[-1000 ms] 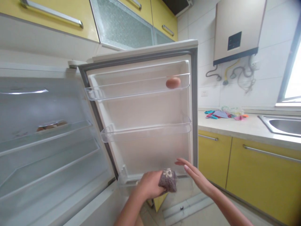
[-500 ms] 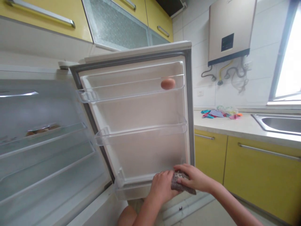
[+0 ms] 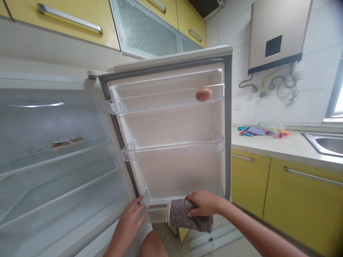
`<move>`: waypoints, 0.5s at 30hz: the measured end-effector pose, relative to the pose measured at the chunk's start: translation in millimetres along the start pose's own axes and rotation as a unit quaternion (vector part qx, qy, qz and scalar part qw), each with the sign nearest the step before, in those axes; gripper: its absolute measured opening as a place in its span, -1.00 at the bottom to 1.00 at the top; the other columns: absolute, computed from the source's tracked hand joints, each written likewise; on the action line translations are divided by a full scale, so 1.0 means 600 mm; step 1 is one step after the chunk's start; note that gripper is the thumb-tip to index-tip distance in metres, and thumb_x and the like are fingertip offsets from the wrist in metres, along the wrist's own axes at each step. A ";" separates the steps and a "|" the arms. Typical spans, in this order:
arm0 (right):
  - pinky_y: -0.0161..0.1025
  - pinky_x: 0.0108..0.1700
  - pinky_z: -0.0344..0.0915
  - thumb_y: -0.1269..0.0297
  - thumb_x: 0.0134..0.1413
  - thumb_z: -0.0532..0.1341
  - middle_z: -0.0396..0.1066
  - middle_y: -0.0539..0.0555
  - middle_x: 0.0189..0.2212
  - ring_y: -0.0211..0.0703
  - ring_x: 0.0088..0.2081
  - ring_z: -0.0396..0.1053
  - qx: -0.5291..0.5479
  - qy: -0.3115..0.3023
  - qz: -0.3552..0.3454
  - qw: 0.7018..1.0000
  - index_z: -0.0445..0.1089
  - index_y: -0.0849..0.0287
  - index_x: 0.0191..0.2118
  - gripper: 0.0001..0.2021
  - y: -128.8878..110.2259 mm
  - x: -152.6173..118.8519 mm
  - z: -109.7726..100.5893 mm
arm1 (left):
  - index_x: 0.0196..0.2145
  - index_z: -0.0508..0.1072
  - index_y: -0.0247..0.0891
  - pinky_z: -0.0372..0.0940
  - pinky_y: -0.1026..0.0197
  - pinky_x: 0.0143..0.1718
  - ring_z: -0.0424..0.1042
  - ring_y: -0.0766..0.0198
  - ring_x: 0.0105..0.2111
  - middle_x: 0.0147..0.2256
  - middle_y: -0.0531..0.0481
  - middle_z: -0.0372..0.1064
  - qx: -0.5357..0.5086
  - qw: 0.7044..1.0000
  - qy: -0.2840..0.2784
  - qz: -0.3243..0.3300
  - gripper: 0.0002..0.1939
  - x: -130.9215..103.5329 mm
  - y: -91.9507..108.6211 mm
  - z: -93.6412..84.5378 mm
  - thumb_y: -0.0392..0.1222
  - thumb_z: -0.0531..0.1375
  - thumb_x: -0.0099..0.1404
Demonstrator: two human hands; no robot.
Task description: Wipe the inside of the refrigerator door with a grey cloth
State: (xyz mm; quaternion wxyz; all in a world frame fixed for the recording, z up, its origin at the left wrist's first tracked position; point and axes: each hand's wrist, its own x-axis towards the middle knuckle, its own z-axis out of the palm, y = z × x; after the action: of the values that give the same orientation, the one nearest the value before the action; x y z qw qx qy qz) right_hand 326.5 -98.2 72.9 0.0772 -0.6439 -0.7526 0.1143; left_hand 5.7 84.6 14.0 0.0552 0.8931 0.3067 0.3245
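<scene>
Risk: grey pouch [image 3: 187, 217] sits only half over the lip of the bottom door bin [image 3: 158, 210]; it looks soft, so I judge it may sag and slip floorward if let go early

Right hand [image 3: 203, 203], arm reaching in from the right, fingers clamped on the pouch top

Left hand [image 3: 131, 221] fingers spread apart, tips touching the bin's left corner, holding nothing

Egg [image 3: 204, 94] well above both hands

I see the grey cloth [image 3: 184, 218] pass from my left hand [image 3: 132, 218] to my right hand [image 3: 203, 203], which now presses it on the door's bottom shelf [image 3: 158, 213]; my left, freed, spreads beside that shelf's corner.
</scene>
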 end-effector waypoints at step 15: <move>0.00 0.04 0.34 0.29 0.18 0.14 0.47 0.25 0.11 0.12 0.10 0.42 -0.032 0.065 -0.120 0.990 0.31 0.09 0.21 -0.54 -0.087 0.206 0.005 | -0.21 0.60 -0.11 0.37 -0.23 0.18 0.49 -0.11 0.12 0.12 -0.23 0.51 -0.134 0.986 0.046 -0.087 -0.69 -0.025 -0.010 0.035 0.10 0.21 0.24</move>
State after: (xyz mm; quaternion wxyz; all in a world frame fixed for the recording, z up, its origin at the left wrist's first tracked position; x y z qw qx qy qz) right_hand 256.6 15.8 80.4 0.1185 -0.5568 -0.8213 0.0375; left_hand 6.3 83.0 -12.3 0.1881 0.8315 0.3390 0.3978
